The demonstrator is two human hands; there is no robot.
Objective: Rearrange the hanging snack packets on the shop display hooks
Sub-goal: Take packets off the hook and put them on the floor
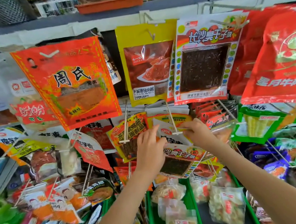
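Both hands are at the tip of a white display hook (172, 121) in the middle row. My left hand (150, 149) pinches the top of a white packet (166, 135) and a dark-windowed snack packet (179, 162) that tilts flat below it. My right hand (196, 133) grips the same packets at the hook's crossbar end. To the left hangs a yellow packet (129, 133) on the neighbouring hook (125, 128). Above, an identical dark-windowed packet (202, 59) hangs in the top row.
The top row holds an orange packet (70, 83), a yellow packet (145, 64) and red packets (281, 57). Many more packets crowd hooks on both sides. Green bins (192, 207) below hold clear bags of snacks. A shelf (165, 1) runs overhead.
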